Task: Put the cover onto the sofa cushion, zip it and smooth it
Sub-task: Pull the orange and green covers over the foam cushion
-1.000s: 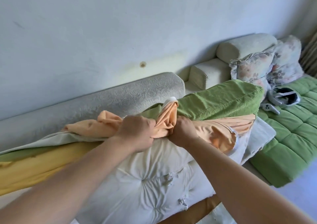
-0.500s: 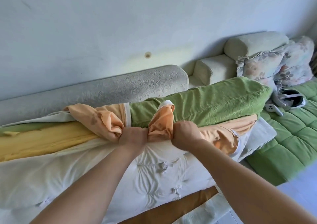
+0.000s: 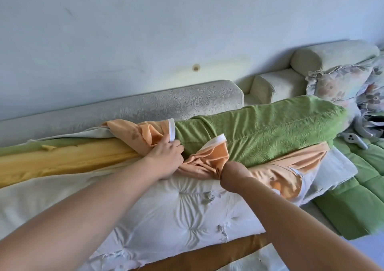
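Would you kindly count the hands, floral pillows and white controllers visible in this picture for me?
Hands: 2, left hand and right hand, both holding the cover
Floral pillows: 2, left pillow and right pillow
Controllers: 1, the controller on the green mattress
Total: 5

The cover point(image 3: 270, 129) is leaf green with an embossed swirl pattern outside and peach inside, with a white edge band point(image 3: 171, 129). The cushion point(image 3: 187, 212) is plain white. The sofa back point(image 3: 166, 104) is pale grey with raised roses. The pillows point(image 3: 340, 83) carry faded flowers. The wall point(image 3: 145, 21) is pale blue.
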